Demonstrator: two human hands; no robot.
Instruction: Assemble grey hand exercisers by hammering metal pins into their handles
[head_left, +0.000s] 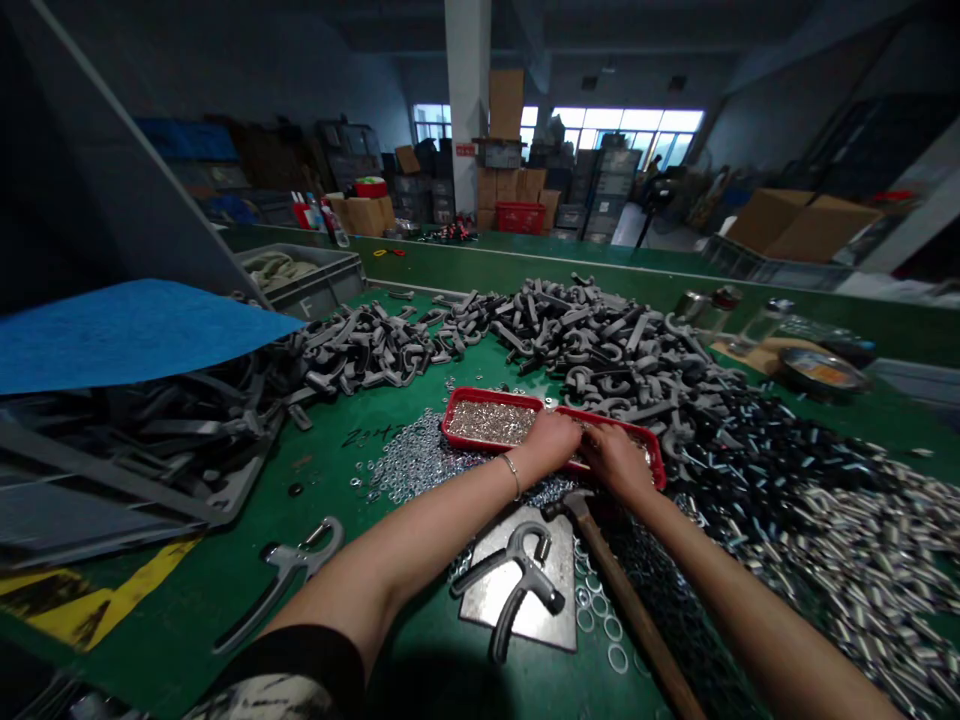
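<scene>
My left hand (553, 440) reaches to the inner end of a red tray (459, 440) filled with small metal parts. Beside it, my right hand (619, 462) is over a second red tray (658, 465). The fingers of both hands are closed and nearly meet; anything between them is too small to name. Nearer me, a grey hand grip (517, 570) lies on a metal plate (555, 625). A wooden-handled hammer (630, 605) rests to its right. Another grey hand grip (289, 570) lies at the left.
Piles of grey handles (600, 340) stand behind the trays. Loose washers (409, 460) lie left of them, metal cylinders (877, 530) at the right. A grey crate (225, 510) borders the left side. Glass jars (765, 320) stand at the back right.
</scene>
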